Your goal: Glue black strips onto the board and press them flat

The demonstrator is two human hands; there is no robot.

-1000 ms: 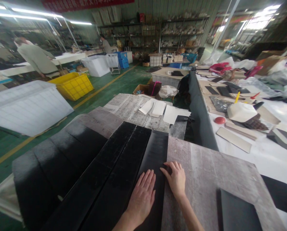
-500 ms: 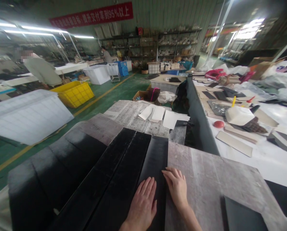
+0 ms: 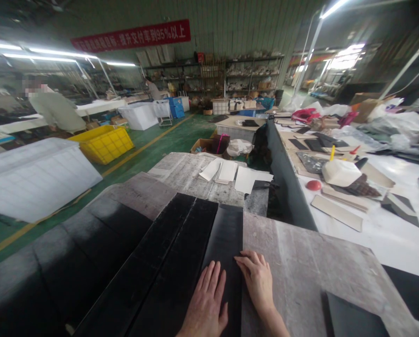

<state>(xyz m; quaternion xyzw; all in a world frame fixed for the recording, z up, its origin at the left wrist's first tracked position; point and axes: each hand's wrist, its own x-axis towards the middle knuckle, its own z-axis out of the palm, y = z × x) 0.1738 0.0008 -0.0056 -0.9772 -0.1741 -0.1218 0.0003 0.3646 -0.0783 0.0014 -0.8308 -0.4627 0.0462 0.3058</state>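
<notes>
Black strip (image 3: 227, 238) cut off by bottom edge; shelf goods (image 3: 254, 72) too small to tell.

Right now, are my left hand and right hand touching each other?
Apart. The head view shows bare black strip between the left hand, lying flat, and the bent fingers of the right hand.
</notes>
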